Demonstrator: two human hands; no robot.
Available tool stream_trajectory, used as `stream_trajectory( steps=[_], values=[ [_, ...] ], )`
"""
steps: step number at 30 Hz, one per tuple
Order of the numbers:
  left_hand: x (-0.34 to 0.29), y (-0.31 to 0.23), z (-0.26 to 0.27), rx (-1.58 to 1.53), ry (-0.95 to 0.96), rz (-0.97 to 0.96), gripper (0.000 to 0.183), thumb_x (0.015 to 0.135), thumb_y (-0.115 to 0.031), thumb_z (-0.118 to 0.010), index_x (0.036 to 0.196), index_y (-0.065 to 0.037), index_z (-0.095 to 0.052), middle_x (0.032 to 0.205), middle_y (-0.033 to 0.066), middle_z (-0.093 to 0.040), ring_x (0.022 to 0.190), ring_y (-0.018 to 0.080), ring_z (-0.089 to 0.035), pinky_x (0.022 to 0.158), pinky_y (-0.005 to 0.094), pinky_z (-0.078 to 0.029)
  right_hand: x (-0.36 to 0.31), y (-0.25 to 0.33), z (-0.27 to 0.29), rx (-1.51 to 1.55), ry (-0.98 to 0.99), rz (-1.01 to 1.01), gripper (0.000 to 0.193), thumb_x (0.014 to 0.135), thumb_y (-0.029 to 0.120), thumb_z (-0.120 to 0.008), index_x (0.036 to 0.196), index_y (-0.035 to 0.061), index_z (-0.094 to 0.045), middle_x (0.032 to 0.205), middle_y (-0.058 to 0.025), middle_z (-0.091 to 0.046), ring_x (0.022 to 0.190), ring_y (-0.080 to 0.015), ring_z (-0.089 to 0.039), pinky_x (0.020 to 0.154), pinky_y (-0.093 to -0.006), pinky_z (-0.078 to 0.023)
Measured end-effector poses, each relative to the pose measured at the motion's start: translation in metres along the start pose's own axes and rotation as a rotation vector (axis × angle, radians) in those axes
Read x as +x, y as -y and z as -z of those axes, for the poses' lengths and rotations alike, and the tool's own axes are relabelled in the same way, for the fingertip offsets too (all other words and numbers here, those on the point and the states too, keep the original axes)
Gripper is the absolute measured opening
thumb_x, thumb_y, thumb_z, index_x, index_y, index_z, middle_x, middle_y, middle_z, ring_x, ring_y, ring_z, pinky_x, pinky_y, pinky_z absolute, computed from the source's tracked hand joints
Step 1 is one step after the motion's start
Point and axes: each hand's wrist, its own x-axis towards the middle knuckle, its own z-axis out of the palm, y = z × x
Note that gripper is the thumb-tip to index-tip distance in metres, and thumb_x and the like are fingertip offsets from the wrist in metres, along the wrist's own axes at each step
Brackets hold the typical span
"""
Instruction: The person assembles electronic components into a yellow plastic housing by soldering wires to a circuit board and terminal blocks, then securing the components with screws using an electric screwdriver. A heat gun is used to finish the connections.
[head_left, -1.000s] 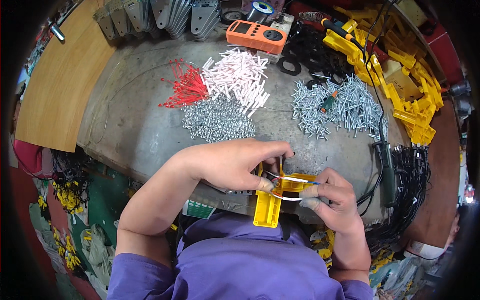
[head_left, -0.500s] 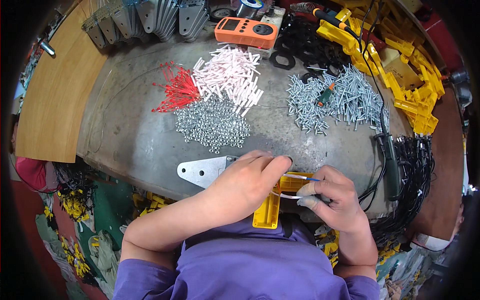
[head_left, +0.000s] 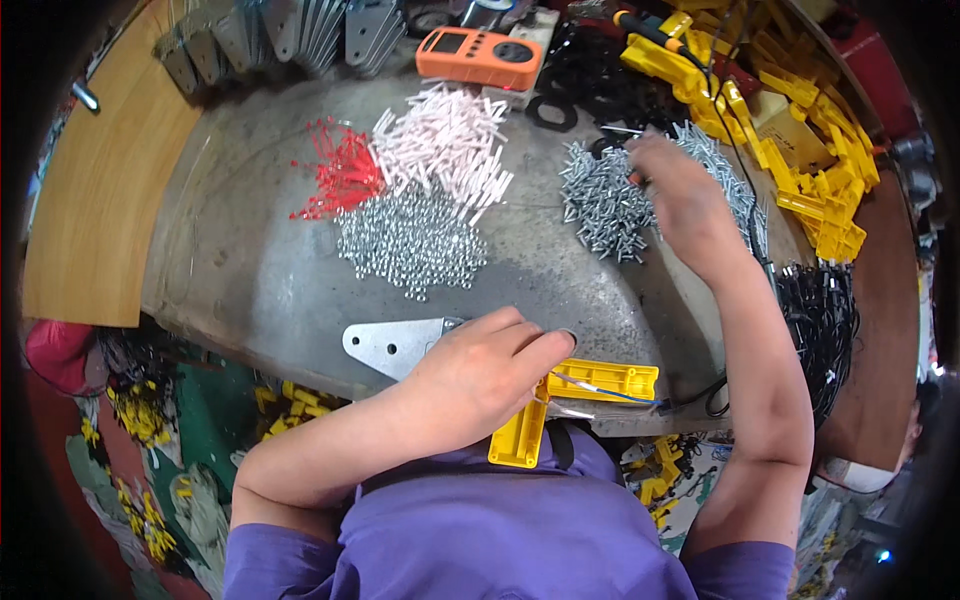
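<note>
My left hand [head_left: 490, 362] is closed on a yellow plastic housing [head_left: 518, 436], whose second arm points right along the table edge. From under the same hand, a grey metal plate [head_left: 378, 347] with holes sticks out to the left. Thin white and blue wires [head_left: 600, 388] run out across the housing's right arm. My right hand [head_left: 680, 190] is over the pile of silver screws [head_left: 605, 205], smeared by motion. At its fingertips a bit of an orange-and-green screwdriver handle [head_left: 635, 178] shows; the fingers' grip on it is unclear.
Silver nuts [head_left: 412, 245], pale pink tubes [head_left: 440, 140] and red-tipped parts [head_left: 343, 172] lie in heaps at centre left. An orange meter [head_left: 480, 57] stands at the back beside metal plates [head_left: 375, 40]. Yellow housings [head_left: 840, 200] and black cables [head_left: 825, 330] crowd the right.
My right hand has let go of the wires and moved up and away to the screw pile by the screwdriver. My left hand keeps its hold on the housing. The view has shifted slightly.
</note>
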Motion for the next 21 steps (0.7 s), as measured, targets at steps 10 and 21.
stream_trajectory(
  steps=[10,21],
  values=[
    [-0.002,-0.001,0.0,-0.063,-0.027,0.085,0.042,0.067,0.004,-0.061,0.107,0.0,-0.05,0.081,0.0119,-0.056,0.079,0.0299,-0.056,0.069,0.0375,-0.048,-0.05,0.133,0.049,1.792,-0.203,-0.269,0.061,0.09,0.062,-0.039,0.057,0.0102,-0.037,0.049,-0.0045,-0.034,0.044,-0.0152,-0.031,0.043,-0.0303,-0.022],
    [-0.007,-0.002,-0.004,0.017,-0.019,0.053,0.04,0.075,-0.004,-0.054,0.113,0.002,-0.047,0.085,0.0125,-0.053,0.084,0.0277,-0.054,0.074,0.0345,-0.048,-0.043,0.135,0.024,1.582,0.015,-0.354,0.07,0.091,0.065,-0.036,0.054,0.0053,-0.04,0.047,-0.005,-0.039,0.044,-0.013,-0.034,0.043,-0.0288,-0.022]
  ],
)
